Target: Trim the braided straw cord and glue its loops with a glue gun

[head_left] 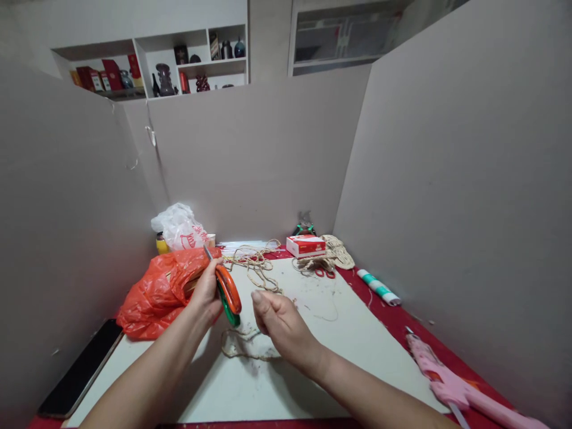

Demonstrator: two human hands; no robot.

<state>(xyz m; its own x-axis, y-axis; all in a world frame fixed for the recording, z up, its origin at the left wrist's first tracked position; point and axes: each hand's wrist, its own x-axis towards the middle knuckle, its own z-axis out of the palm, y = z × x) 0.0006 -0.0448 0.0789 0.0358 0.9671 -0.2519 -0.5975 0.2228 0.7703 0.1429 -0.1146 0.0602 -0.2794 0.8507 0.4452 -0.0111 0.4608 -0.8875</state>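
**Two hands close over a loop of twine, scissors gripped on the left**

At 8 o'clock of the hands, a dark phone (80, 372) is laid along the table edge, and an orange plastic bag (156, 295) is heaped just beyond it. The left hand (206, 292) is wrapped tight around the scissors (227, 289), gripped at the orange and green handles. Their long axis is run from the handles at 5 o'clock to the blade tip at 11 o'clock, so the blades are pointed away from the body and are lifted off the table. Whether the blades are parted cannot be told.

The twine (243, 348) is spread on the white board (357, 333). A loose loop is laid under and between both hands, at 6 o'clock of the scissor handles, and a larger tangle is seen farther off at 12 o'clock.

The right hand (279, 325) is held just beside the handles at 3 o'clock, fingers curled together in a loose fist above the loop. Whether a strand is pinched cannot be told. Both hands are set about equally near the loop. At 4 o'clock a pink glue gun (451, 381) is laid well apart.
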